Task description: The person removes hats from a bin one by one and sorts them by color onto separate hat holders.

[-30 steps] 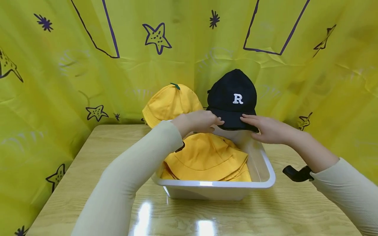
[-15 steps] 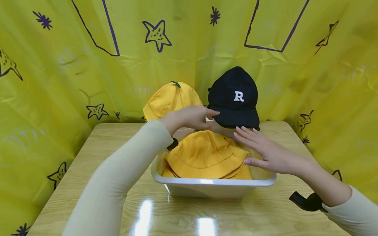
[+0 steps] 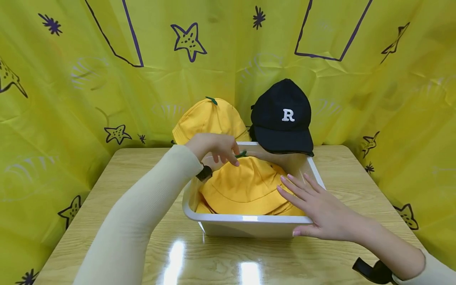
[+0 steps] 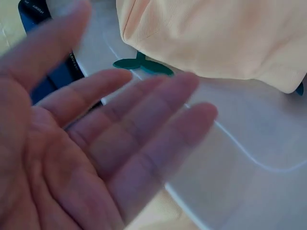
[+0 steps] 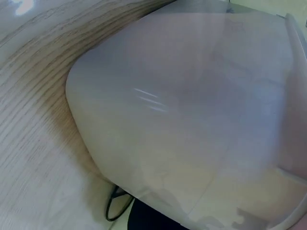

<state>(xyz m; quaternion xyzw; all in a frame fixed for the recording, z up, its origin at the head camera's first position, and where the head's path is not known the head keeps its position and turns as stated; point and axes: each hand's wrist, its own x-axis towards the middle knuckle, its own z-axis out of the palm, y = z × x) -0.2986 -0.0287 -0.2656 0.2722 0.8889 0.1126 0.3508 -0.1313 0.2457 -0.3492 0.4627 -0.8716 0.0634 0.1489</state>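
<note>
A yellow brimmed hat [image 3: 246,186] with a green leaf tip [image 3: 240,154] lies in a whitish plastic bin [image 3: 246,229], over more yellow cloth. My left hand [image 3: 217,146] hovers over the bin's back left, fingertips close to that leaf. In the left wrist view the left fingers [image 4: 158,139] are extended and the palm holds nothing; a pale-looking hat [image 4: 216,33] with a green leaf [image 4: 144,63] is beyond them. My right hand [image 3: 327,213] spreads its fingers over the bin's right rim, holding nothing. In the right wrist view the bin's side wall [image 5: 192,105] fills the middle.
Behind the bin, a second yellow hat [image 3: 211,118] stands at left and a black cap [image 3: 285,103] with a white R at right, its visor over the back rim. A wooden table [image 3: 135,178] lies beneath, with a yellow patterned curtain [image 3: 228,47] behind.
Both hands have come away from the black cap's visor. The right hand has moved down and toward me, fingers spreading; the left has shifted left and down toward the hat in the bin.
</note>
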